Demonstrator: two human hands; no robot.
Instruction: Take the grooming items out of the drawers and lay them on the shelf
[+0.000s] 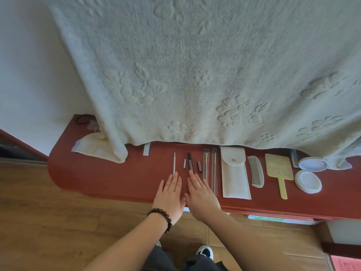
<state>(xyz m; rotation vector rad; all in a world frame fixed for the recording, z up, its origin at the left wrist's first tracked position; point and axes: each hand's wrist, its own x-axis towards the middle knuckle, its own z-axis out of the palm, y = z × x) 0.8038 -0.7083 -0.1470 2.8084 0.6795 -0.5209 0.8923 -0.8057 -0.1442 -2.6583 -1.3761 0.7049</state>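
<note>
Two bare hands, left hand and right hand, laid flat, fingers straight, nothing held, on red wooden shelf. Thin silver metal tool at left fingertips: judged light, stiff, slippery; best pinched mid-shaft.

Laid out in a row on the red shelf, left to right: thin metal tool, small silver cap, dark pencil, dark cap, two wrapped brushes, white pouch with flap shut, pale comb, yellow mirror handle nearest, white compact lying open.
</note>
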